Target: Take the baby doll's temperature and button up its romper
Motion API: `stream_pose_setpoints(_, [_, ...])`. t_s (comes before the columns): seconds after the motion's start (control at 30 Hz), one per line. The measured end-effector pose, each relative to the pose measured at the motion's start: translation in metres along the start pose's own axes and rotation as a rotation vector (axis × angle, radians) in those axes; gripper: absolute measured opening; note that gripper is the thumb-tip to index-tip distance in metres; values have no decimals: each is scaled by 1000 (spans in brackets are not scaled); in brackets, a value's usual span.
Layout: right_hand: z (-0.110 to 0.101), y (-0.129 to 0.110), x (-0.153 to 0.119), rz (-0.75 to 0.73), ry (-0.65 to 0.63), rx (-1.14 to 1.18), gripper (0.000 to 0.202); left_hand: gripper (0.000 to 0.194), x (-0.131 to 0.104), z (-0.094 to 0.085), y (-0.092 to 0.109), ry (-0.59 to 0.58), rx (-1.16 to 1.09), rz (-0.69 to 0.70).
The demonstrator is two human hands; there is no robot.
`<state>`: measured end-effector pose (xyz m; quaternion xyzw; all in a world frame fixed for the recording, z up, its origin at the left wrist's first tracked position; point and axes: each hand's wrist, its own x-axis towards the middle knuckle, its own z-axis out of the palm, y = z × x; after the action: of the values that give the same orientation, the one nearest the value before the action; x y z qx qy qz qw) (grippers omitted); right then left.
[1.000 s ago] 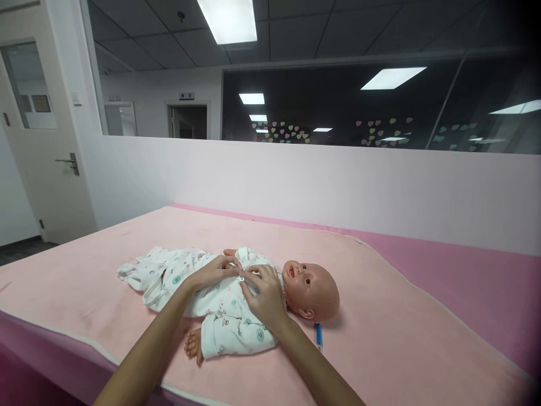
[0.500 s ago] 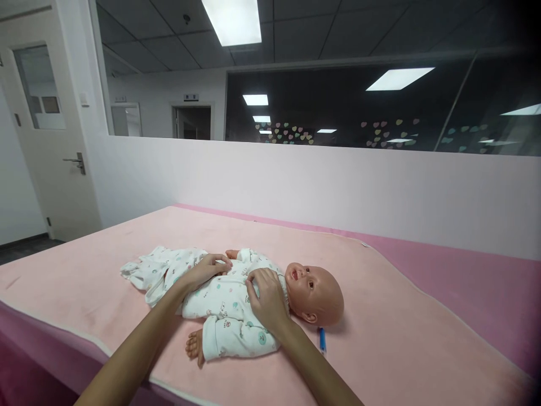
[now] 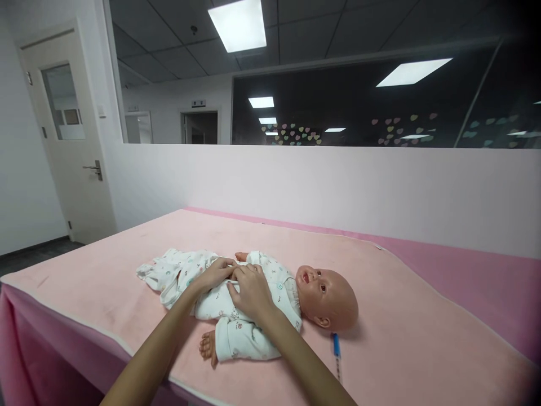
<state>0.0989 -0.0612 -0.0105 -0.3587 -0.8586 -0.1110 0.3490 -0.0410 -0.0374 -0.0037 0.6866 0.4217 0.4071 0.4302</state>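
Note:
A baby doll (image 3: 332,299) lies on its back, its bald head to the right. It wears white printed baby clothes (image 3: 245,341), and one of its hands sticks out of the near sleeve. My left hand (image 3: 216,274) rests on the front of the clothes at the doll's middle, its fingers bent and pinching the fabric. My right hand (image 3: 252,290) meets it there from the right, fingertips closed at the same spot. What exactly lies between the fingertips is hidden. The lower part of the clothes (image 3: 169,270) spreads loosely to the left.
The doll lies on a pink mat (image 3: 406,338) over a pink-covered table. Near its head is a slim item with a blue end (image 3: 336,345), partly behind my right forearm. A white wall (image 3: 338,192) with windows stands behind; a door (image 3: 70,135) is at left.
My right hand has moved left from the doll's chest to its middle, and its fingertips now meet those of my left hand. The whole view has shifted slightly.

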Motion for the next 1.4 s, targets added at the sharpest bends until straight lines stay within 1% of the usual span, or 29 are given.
stream_pose_setpoints(0.07, [3,1,-2,28,2,48,6,24,-1,0,0,-28,-40,2])
stream_pose_setpoints(0.13, [2,1,-5,40,2,85,8,31,-1,1,1,-42,-66,9])
stream_pose_setpoints(0.23, [0,1,-9,61,15,127,10,36,-2,1,2,-24,-50,16])
stream_pose_setpoints(0.37, [-1,0,-9,94,17,151,17,38,-2,1,1,22,-4,-9])
stream_pose_setpoints(0.57, [-1,0,-9,99,1,185,4,41,-4,0,0,-2,8,18])
stream_pose_setpoints(0.67, [-2,0,-9,90,13,219,7,40,-5,1,2,6,16,26])
stream_pose_setpoints(0.77, [-2,-1,-9,75,32,245,9,39,-5,1,4,9,11,-2])
stream_pose_setpoints(0.9, [1,0,-9,95,53,236,6,39,-3,1,3,8,-57,-11])
stream_pose_setpoints(1.03, [3,1,-10,101,43,234,6,38,-2,0,0,58,-89,10])
stream_pose_setpoints(1.1, [2,1,-10,102,42,242,7,40,-3,-1,-1,72,-74,15])
stream_pose_setpoints(1.27, [1,0,-10,110,47,242,11,44,-5,-1,0,43,7,32])
stream_pose_setpoints(1.4, [2,1,-10,103,48,209,9,45,-5,1,2,65,41,63])
